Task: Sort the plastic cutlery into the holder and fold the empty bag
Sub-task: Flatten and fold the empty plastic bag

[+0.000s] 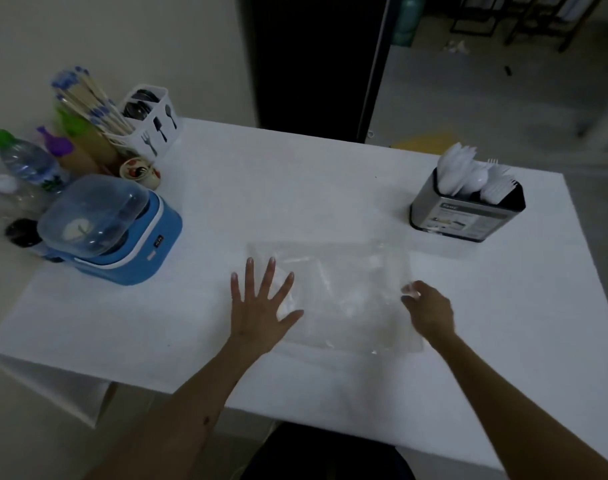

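A clear plastic bag point(344, 292) lies flat and looks empty on the white table point(261, 188), near the front edge. My left hand point(261, 306) rests flat on the bag's left edge, fingers spread. My right hand point(429, 311) pinches the bag's right edge between thumb and fingertips. A metal holder point(465, 216) stands at the back right, with white plastic spoons and forks point(469, 176) standing upright in it.
At the table's left stand a blue appliance with a clear lid point(108, 226), a white caddy with cutlery icons point(153, 119), wrapped chopsticks point(88, 98), water bottles point(25, 161) and a small cup point(136, 171). A dark doorway lies behind the table.
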### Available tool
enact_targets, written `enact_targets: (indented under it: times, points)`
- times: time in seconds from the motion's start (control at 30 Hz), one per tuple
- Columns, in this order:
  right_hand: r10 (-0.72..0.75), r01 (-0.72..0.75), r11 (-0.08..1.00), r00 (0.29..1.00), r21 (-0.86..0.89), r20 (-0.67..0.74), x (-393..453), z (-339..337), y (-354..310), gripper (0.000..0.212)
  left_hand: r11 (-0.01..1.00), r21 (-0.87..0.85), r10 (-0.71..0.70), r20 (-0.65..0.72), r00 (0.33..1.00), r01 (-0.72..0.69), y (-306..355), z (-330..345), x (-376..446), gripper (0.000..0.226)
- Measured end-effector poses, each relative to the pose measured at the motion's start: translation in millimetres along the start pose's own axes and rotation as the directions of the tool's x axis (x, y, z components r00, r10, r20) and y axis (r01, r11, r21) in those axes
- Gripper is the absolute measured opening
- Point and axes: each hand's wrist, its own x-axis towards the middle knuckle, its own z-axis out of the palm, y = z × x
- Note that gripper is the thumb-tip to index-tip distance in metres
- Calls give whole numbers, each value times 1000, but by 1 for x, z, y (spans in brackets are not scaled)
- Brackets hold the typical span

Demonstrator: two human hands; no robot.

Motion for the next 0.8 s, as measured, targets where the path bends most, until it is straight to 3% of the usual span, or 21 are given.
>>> enact_targets:
  times: [0.1,0.2,0.27,0.3,0.37,0.43,0.5,0.53,0.57,0.63,0.7,0.73,0.8]
  points:
    - [-87,87,995,996,-50,-7,-2,-12,-4,29,995,-85,-28,203,979,46,13,41,-1,79]
    - [-116,127,987,986,95,-119,-25,3,-47,29,984,-167,-21,219,976,59,20,45,-2,73]
    - [-193,211,970,970,123,-148,-45,28,-83,37,946,-319,17,215,976,54,11,36,2,63]
    - [-260,274,956,957,107,-128,-53,44,-99,44,867,-491,11,201,980,91,6,26,2,55]
    - [-364,364,931,931,28,-15,-63,79,-123,54,574,-802,-148,96,984,165,-2,6,-3,39]
    - [-432,450,885,889,-122,152,-65,108,-130,52,404,-892,-396,28,918,202,-4,-12,-5,26]
    - [-489,557,814,811,-166,321,-61,124,-124,48,293,-903,-529,120,840,313,-3,-22,-2,32]
    - [-520,582,808,780,-97,349,-58,126,-120,45,268,-889,-546,177,819,371,-3,-24,2,41]
    - [-531,549,835,793,25,298,-56,126,-117,43,263,-872,-540,220,812,412,-3,-24,5,50]
    - [-365,338,912,927,232,86,-48,120,-110,49,295,-838,-488,281,826,459,-4,-19,10,65]
    - [-141,148,963,989,225,-49,-39,110,-102,81,347,-804,-464,299,833,483,1,-15,13,74]
    - [-49,51,969,999,241,-14,-34,107,-98,95,353,-793,-464,312,829,496,4,-14,14,76]
    - [21,-45,973,994,227,106,-26,99,-93,98,308,-781,-446,386,807,544,13,-17,16,76]
